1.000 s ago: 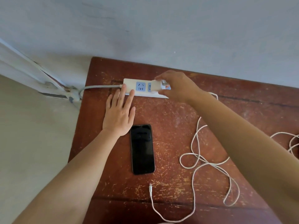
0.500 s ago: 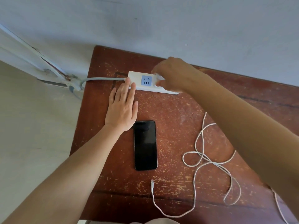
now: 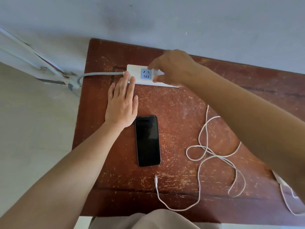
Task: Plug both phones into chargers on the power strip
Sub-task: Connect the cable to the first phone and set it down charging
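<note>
A white power strip [image 3: 134,72] with a blue socket lies at the back of the brown wooden table [image 3: 178,103]. My right hand [image 3: 173,67] pinches a white charger plug [image 3: 158,72] at the strip's second socket and covers the strip's right half. My left hand [image 3: 122,101] lies flat, fingers apart, with its fingertips pressing the strip's left end. A black phone [image 3: 147,140] lies face up just below that hand. A white charging cable [image 3: 212,154] loops over the table, its free connector [image 3: 156,180] near the front edge.
The strip's grey cord [image 3: 97,74] runs left off the table to the wall. A second white charger and cable [image 3: 280,180] peek out under my right forearm at the right edge. A grey wall stands right behind the table.
My right hand has pushed the white plug down at the second socket. The left hand stays pressed on the strip's end. The view has shifted slightly.
</note>
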`<state>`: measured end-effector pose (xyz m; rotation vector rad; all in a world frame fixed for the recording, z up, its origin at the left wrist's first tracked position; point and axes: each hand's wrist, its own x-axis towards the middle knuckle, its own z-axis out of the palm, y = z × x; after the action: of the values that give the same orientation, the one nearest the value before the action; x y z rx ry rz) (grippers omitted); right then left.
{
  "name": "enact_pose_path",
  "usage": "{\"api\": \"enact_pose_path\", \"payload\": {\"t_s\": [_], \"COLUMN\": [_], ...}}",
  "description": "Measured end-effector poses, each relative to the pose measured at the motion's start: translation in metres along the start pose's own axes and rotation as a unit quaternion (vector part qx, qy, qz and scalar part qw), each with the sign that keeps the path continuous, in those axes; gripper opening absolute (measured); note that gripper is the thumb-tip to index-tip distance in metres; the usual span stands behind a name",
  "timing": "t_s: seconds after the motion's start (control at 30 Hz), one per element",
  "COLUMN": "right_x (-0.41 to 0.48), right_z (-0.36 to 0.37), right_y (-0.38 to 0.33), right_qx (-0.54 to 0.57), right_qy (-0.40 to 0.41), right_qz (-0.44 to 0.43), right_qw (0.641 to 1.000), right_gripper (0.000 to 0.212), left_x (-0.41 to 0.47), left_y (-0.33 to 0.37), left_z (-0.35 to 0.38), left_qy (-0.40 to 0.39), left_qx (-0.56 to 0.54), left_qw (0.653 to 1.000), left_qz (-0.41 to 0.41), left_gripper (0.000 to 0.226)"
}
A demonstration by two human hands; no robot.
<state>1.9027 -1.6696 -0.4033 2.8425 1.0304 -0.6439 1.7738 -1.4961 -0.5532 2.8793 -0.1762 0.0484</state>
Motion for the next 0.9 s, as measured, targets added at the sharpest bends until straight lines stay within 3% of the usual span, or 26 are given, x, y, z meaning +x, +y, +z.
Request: {"api": "enact_pose_path", "payload": {"t_s": [0.17,0.23,0.3,0.4,0.5,0.6,0.7,0.9], "right_x": [-0.019,-0.041,-0.068,-0.111,-0.151,-0.183,-0.208,-0.238], "right_z": [0.024,0.039,0.060,0.101,0.143,0.176,0.196,0.208], "right_y": [-0.003,-0.013,-0.027,-0.055,-0.085,-0.114,-0.140,-0.149], "right_qx": [-0.132,-0.077,0.029,0.154,0.219,0.252,0.283,0.265], "right_qy": [0.109,0.198,0.292,0.349,0.330,0.277,0.202,0.066], "right_qz": [0.035,0.095,0.154,0.229,0.264,0.275,0.292,0.279], "right_qw": [0.985,0.972,0.944,0.896,0.879,0.886,0.891,0.921], "right_gripper": [0.078,0.083,0.072,0.057,0.049,0.046,0.052,0.067], "left_x": [-0.001,-0.001,-0.002,-0.012,-0.044,-0.081,-0.102,-0.096], "left_y": [0.003,0.004,0.008,0.020,0.037,0.054,0.073,0.111], "left_z": [0.000,-0.002,-0.006,-0.015,-0.027,-0.039,-0.045,-0.041], "left_qy": [0.012,0.010,0.007,0.014,0.036,0.040,-0.041,-0.198], "left_qx": [0.006,0.009,0.010,-0.001,-0.053,-0.111,-0.129,-0.013], "left_qw": [1.000,1.000,1.000,0.999,0.990,0.978,0.969,0.952], "left_qz": [-0.006,-0.008,-0.011,-0.053,-0.128,-0.170,-0.208,-0.234], "left_gripper": [0.058,0.058,0.057,0.054,0.047,0.049,0.071,0.120]}}
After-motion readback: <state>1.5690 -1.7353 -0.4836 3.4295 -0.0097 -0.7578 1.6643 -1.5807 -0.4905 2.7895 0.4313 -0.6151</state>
